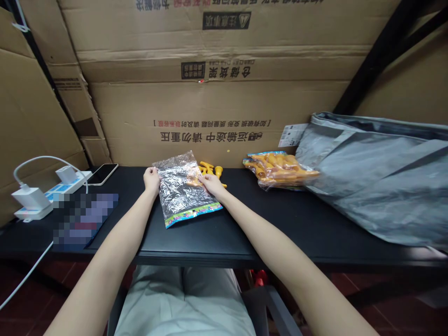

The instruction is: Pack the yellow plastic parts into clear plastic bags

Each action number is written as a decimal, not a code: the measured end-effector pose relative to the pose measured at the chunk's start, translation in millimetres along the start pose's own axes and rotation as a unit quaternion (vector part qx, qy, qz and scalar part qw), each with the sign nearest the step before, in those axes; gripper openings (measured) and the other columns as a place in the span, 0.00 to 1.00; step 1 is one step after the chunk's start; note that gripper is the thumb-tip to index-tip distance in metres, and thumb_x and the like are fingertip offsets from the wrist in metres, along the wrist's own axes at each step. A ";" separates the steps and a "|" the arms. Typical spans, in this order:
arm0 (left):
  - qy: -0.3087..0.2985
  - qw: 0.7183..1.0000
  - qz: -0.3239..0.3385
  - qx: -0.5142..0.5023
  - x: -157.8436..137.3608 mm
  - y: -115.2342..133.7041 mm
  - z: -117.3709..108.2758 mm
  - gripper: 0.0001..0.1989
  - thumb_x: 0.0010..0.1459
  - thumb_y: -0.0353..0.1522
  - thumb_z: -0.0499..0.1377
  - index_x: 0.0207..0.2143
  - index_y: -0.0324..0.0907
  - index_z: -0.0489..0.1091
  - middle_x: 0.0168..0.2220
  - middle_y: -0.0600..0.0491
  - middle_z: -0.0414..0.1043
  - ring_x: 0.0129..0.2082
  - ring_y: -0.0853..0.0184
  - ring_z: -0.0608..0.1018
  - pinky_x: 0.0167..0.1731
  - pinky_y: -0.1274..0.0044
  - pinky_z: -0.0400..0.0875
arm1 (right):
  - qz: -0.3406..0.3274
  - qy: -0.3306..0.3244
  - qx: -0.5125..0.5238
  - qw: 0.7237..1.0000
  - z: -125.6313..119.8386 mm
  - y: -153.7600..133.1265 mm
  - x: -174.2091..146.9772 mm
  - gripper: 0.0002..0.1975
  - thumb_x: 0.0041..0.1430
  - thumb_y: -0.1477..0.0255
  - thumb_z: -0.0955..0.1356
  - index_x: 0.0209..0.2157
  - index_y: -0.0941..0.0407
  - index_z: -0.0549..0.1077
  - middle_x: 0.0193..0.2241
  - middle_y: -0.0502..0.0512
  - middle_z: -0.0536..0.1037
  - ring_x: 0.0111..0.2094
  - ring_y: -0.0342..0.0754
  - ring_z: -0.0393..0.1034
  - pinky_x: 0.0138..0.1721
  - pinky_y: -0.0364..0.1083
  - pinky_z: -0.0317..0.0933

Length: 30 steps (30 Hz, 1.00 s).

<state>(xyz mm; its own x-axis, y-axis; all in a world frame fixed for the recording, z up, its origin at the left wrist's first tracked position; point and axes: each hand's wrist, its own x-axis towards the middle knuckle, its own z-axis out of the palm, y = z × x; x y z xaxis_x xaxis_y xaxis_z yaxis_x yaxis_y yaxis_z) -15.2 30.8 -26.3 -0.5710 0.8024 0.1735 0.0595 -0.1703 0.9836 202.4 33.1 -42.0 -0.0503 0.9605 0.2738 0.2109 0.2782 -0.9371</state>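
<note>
A clear plastic bag (178, 191) with a colourful blue and green strip along its near edge is held up off the black table (273, 224). My left hand (151, 179) pinches its left side near the far corner. On the opposite side, my right hand (212, 185) has its fingers closed on the bag's edge. Just behind the bag lie several orange-yellow plastic pieces (219, 171), partly hidden by it and by my right hand. Some of their colour shows through the film.
Filled bags of orange pieces (280, 169) lie to the right, against a large grey bag (371, 172). At left are a power strip (35, 212) with chargers and cable, a phone (103, 174) and a blurred-out dark packet (86, 221). A cardboard wall (217, 102) stands behind.
</note>
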 end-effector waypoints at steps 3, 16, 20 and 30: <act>0.007 1.000 0.017 0.003 0.6 0.5 0.1 0.08 0.59 0.31 0.50 0.26 0.42 0.62 0.13 0.62 0.57 0.12 0.75 0.59 0.16 0.82 0.53 | -0.025 0.009 -0.027 0.999 -2.8 -0.1 3.0 0.21 0.48 0.52 0.68 0.16 0.54 0.63 0.15 0.49 0.60 0.18 0.43 0.54 0.21 0.45 0.51; -0.252 0.963 -0.079 -0.061 -12.1 0.9 13.1 0.21 0.50 0.49 0.59 0.21 0.41 0.62 0.10 0.61 0.56 0.09 0.76 0.59 0.11 0.82 0.53 | 0.008 0.127 0.057 0.990 -16.0 -5.1 5.1 0.21 0.52 0.50 0.63 0.21 0.53 0.64 0.10 0.43 0.54 0.11 0.43 0.52 0.14 0.44 0.49; -0.211 0.977 -0.014 -0.019 -15.6 0.6 14.9 0.20 0.54 0.45 0.56 0.19 0.42 0.59 0.08 0.62 0.51 0.07 0.76 0.56 0.11 0.82 0.51 | -0.015 0.142 0.042 0.989 -19.6 -2.4 8.6 0.22 0.52 0.49 0.63 0.24 0.55 0.68 0.09 0.44 0.55 0.13 0.44 0.55 0.15 0.44 0.52; -0.142 0.954 0.229 0.132 -18.2 6.9 4.7 0.12 0.50 0.39 0.61 0.33 0.42 0.68 0.31 0.50 0.73 0.32 0.66 0.75 0.35 0.77 0.68 | -0.014 0.177 0.030 0.984 -31.5 1.8 13.0 0.28 0.50 0.45 0.62 0.29 0.58 0.74 0.09 0.45 0.57 0.12 0.43 0.53 0.15 0.44 0.49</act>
<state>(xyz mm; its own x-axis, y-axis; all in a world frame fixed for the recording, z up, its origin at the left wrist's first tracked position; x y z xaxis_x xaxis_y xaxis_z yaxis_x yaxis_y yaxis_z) -0.6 17.7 -22.4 -0.1933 0.8076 0.5572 0.4753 -0.4197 0.7733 232.9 45.8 -33.3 0.2899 0.8916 0.3480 0.1550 0.3150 -0.9363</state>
